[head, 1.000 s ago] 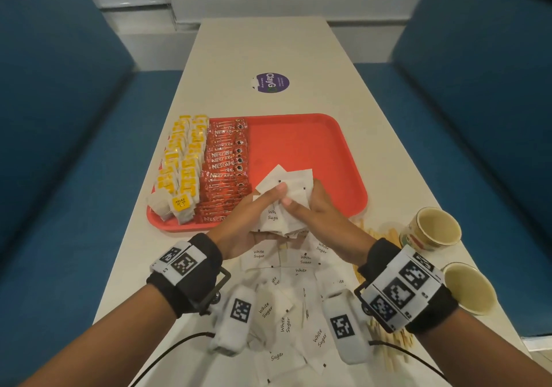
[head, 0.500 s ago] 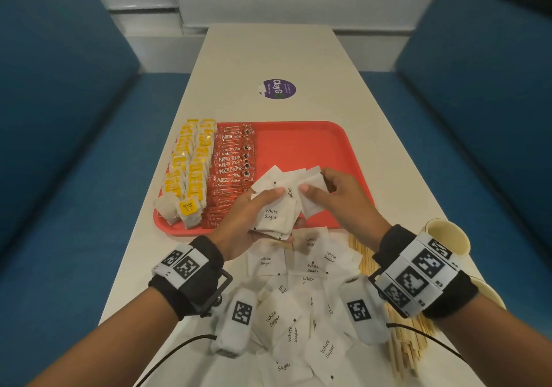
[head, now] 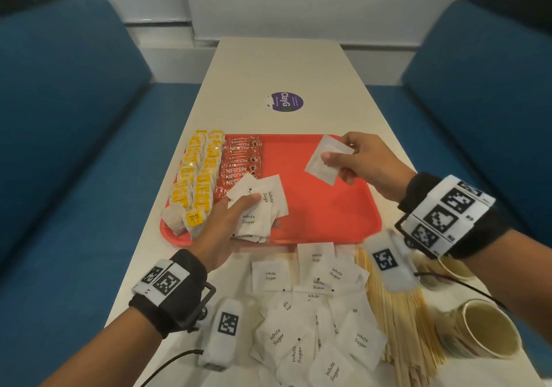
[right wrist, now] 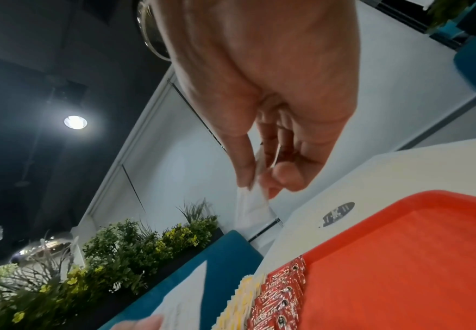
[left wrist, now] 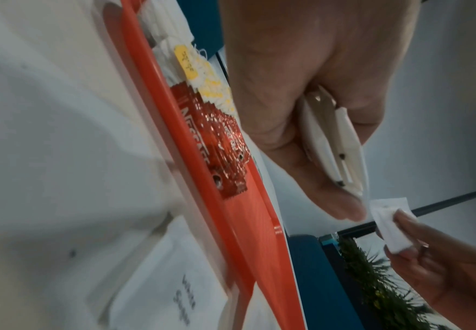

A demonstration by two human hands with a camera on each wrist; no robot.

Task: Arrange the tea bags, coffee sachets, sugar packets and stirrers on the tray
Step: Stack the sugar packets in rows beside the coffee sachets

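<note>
A red tray [head: 328, 216] lies across the table, with yellow-tagged tea bags [head: 197, 183] in rows at its left and red coffee sachets [head: 242, 159] beside them. My left hand [head: 239, 207] grips a fanned stack of white sugar packets [head: 263, 207] over the tray's near left part; the stack [left wrist: 330, 143] shows edge-on in the left wrist view. My right hand [head: 343, 159] pinches one white sugar packet [head: 322, 159] above the tray's far right area, also seen as the packet [right wrist: 251, 207] in the right wrist view. Loose sugar packets [head: 313, 327] and wooden stirrers [head: 400, 321] lie on the table nearer to me.
Two paper cups [head: 484, 330] stand at the table's near right edge. A purple round sticker [head: 283, 101] is on the table beyond the tray. Blue bench seats [head: 74, 147] flank the table on both sides.
My right hand pulled one sugar packet away from the stack and carried it up and to the right over the tray. My left hand kept the stack, shifting slightly.
</note>
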